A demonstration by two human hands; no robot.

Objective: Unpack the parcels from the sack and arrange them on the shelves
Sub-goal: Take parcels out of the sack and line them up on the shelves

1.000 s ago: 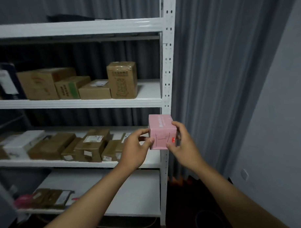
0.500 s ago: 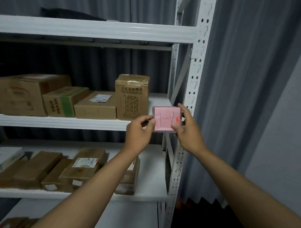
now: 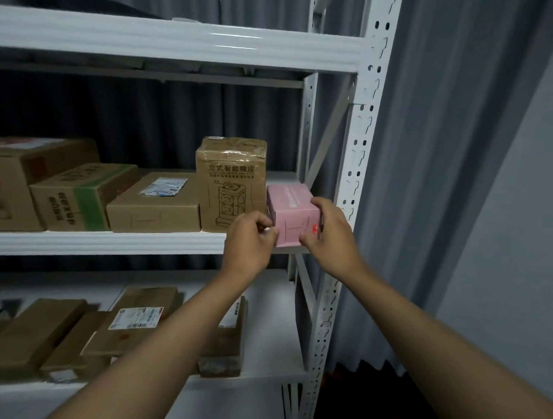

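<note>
Since a second ago, pink box [image 3: 292, 213] raised onto middle shelf [image 3: 113, 243], 3 o'clock of tall carton [image 3: 232, 182]; right hand [image 3: 328, 235] grasping it, left hand [image 3: 249, 241] fingers curled at corner. Placement nearly done.

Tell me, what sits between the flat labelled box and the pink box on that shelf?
The tall brown box with a printed tower drawing stands between the flat box and the pink box, seen in the head view.

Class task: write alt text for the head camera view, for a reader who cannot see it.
Two hands, left hand and right hand, set a pink box on a white shelf, right of a tall brown carton. More cardboard parcels fill the shelf below.
</note>
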